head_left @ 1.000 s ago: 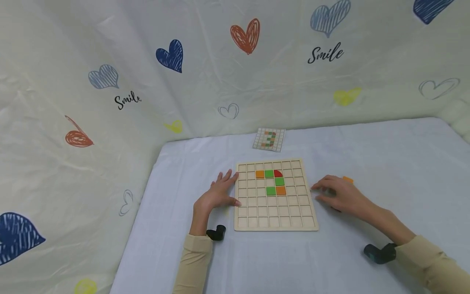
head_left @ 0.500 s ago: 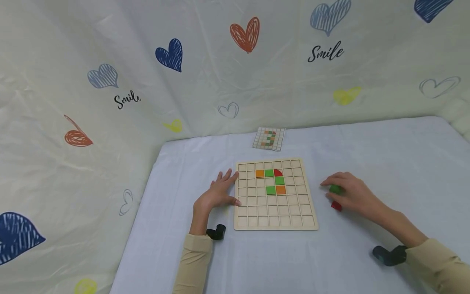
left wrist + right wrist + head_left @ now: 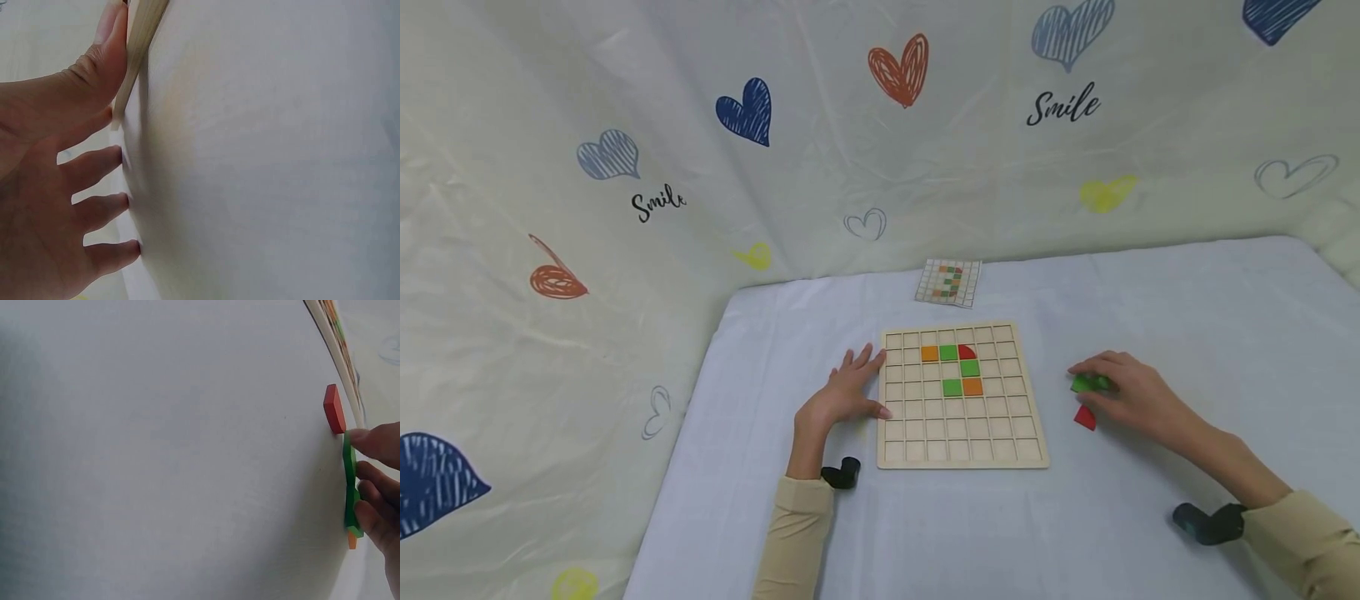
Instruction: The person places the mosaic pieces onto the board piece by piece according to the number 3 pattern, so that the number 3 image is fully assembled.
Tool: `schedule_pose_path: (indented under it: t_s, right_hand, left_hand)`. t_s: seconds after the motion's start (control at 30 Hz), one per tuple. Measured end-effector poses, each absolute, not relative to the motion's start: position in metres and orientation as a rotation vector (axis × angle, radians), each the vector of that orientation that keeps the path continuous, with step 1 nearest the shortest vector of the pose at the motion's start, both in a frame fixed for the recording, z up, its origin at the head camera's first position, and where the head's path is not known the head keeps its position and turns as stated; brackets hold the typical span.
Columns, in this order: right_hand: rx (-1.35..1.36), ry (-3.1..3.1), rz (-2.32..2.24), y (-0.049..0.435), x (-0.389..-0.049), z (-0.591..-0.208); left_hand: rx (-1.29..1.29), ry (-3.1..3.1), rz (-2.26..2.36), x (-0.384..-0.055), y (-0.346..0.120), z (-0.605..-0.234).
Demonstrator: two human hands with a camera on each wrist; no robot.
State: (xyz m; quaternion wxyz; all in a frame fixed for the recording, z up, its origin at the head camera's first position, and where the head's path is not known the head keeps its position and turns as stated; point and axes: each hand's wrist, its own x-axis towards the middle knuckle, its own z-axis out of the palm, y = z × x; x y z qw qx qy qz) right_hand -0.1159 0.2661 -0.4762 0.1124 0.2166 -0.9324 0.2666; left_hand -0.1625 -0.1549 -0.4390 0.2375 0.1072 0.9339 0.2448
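A square wooden grid board (image 3: 961, 429) lies on the white cloth, with several orange and green squares and a red rounded piece (image 3: 967, 352) in its cells. Spread fingers of my left hand (image 3: 847, 392) rest along its left edge; the thumb touches the rim (image 3: 140, 40). To the right of the board, my right hand (image 3: 1127, 390) pinches a green block (image 3: 349, 456) between thumb and fingers, low over the cloth. A second green block (image 3: 352, 509) adjoins it under the fingers. A loose red wedge-shaped block (image 3: 1085, 418) lies nearer me. Part of an orange block (image 3: 352, 540) shows behind.
A small printed grid card (image 3: 947, 283) with a coloured pattern lies beyond the board, close to the back curtain (image 3: 820, 167). White cloth (image 3: 962, 533) covers the table. Black wrist cameras (image 3: 842, 472) sit low beside both wrists.
My right hand has drawn away from the board's right edge, out to the loose blocks, and closed in on the green ones. The red block has come into sight. My left hand stays put.
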Motion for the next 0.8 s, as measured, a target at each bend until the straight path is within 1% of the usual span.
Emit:
schedule_pose_path:
  t_s: [0.3,0.6,0.8]
  right_hand:
    - [0.640,-2.744,0.787,0.2626,-0.1167,-0.4765]
    - [0.720,-2.698,0.815,0.2627,-0.1201,-0.4783]
    - [0.703,-2.723,0.859,0.2629,-0.1201,-0.4782]
  left_hand:
    - [0.291,2.554,0.677,-0.1619,-0.1549,-0.4385]
    - [0.294,2.552,0.676,-0.1635,-0.1547,-0.4397]
    - [0.297,2.549,0.686,-0.1635,-0.1550,-0.4393]
